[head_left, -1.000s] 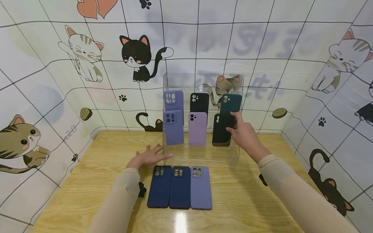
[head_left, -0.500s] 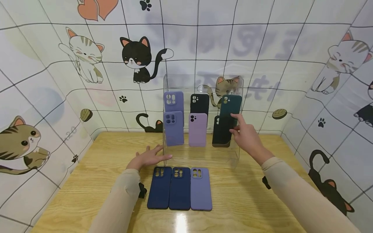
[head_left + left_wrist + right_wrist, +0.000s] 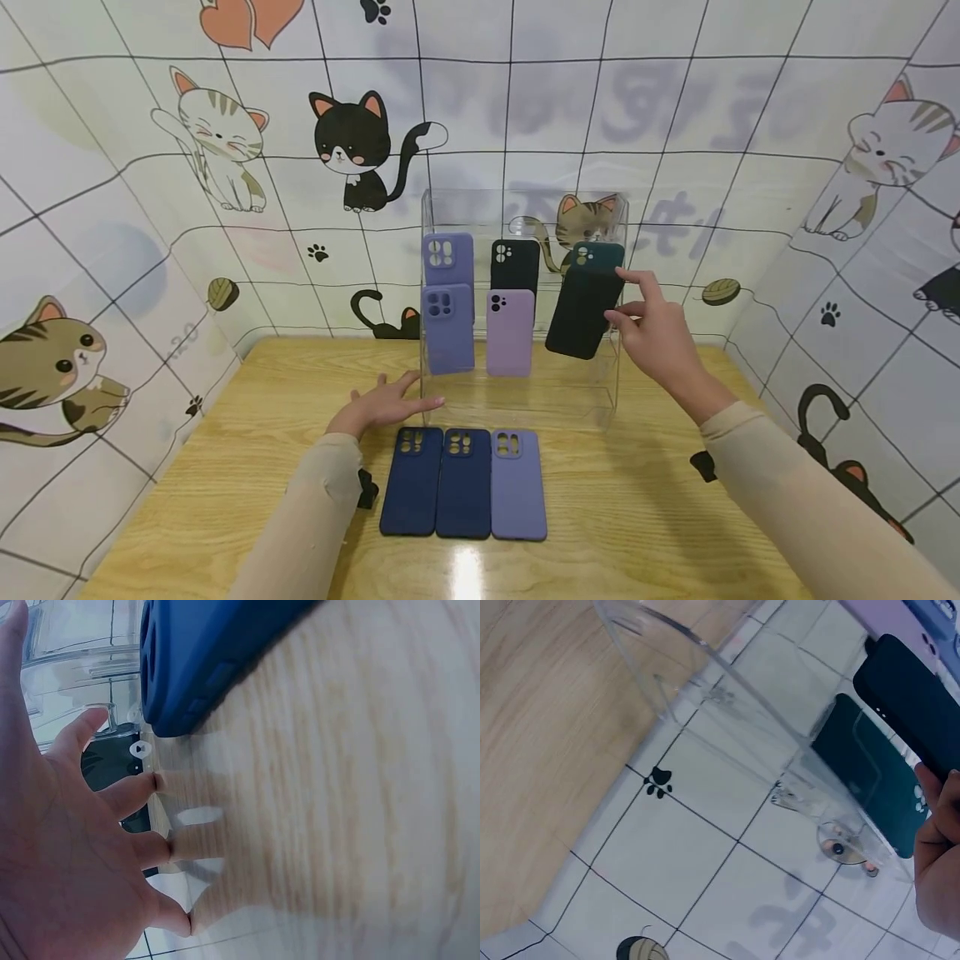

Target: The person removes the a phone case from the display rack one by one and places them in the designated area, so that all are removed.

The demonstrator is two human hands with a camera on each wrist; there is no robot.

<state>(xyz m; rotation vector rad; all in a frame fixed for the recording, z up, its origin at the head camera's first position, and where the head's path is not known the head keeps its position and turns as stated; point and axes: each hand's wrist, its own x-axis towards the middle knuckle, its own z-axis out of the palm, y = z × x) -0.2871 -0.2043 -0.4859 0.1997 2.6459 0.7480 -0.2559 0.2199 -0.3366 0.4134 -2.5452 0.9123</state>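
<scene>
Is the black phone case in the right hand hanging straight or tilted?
Tilted: the black phone case, pinched by the right hand, leans off vertical beside the straight-hanging lilac case.

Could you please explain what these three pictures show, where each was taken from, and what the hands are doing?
No machine here: a person works with bare hands, wearing one camera on the head and one on each wrist. The head view looks down on a wooden table with a clear acrylic stand hung with phone cases. The right hand pinches a black case, tilted, at the stand. The left hand rests flat beside the stand's base. Two navy cases and a lavender case lie in front. The wrist views show the same up close.
</scene>
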